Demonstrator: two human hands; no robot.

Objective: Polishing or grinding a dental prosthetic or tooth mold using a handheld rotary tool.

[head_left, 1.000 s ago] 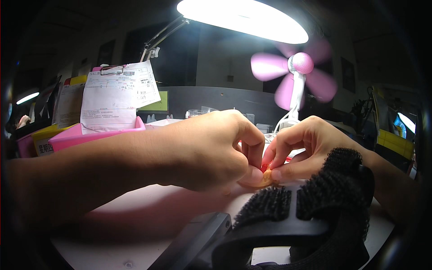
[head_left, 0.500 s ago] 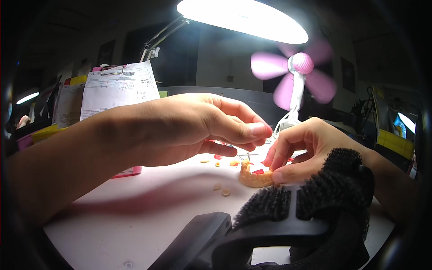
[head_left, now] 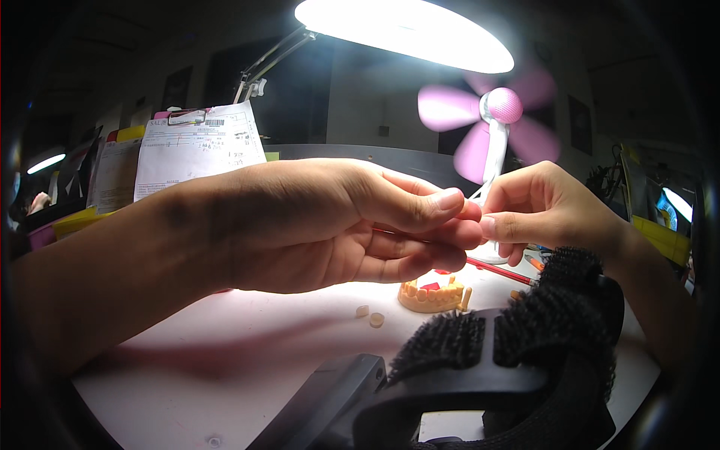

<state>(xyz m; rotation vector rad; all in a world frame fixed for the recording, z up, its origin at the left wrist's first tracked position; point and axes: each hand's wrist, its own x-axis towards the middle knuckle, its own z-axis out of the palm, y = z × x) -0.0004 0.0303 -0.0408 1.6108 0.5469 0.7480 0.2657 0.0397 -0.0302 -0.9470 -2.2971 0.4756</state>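
My left hand [head_left: 337, 225] is raised above the table, palm partly turned up, its thumb pressed against the index fingertip. The fingertips of my right hand [head_left: 551, 210] meet those of my left, thumb and forefinger pinched together. Whatever lies between the fingers is hidden or too small to name. Below them a tan dental model [head_left: 427, 301], a curved row of teeth, stands on the table with a red patch [head_left: 430, 286] inside its arch. A slim tan peg [head_left: 466, 299] stands at the model's right end. Two small pale discs [head_left: 376, 320] lie left of it.
Behind the hands a pink fan [head_left: 504, 105] spins on a white stand. A bright lamp [head_left: 405, 34] hangs overhead. Papers on a clipboard [head_left: 191, 146] stand at the back left. A red pencil-like rod [head_left: 501, 271] lies at right. Black bristly straps [head_left: 555, 322] block the lower right.
My right hand has left the dental model and risen to my left hand's fingertips. My left hand has shifted slightly right and rolled palm upward. The peg at the model's right end now shows.
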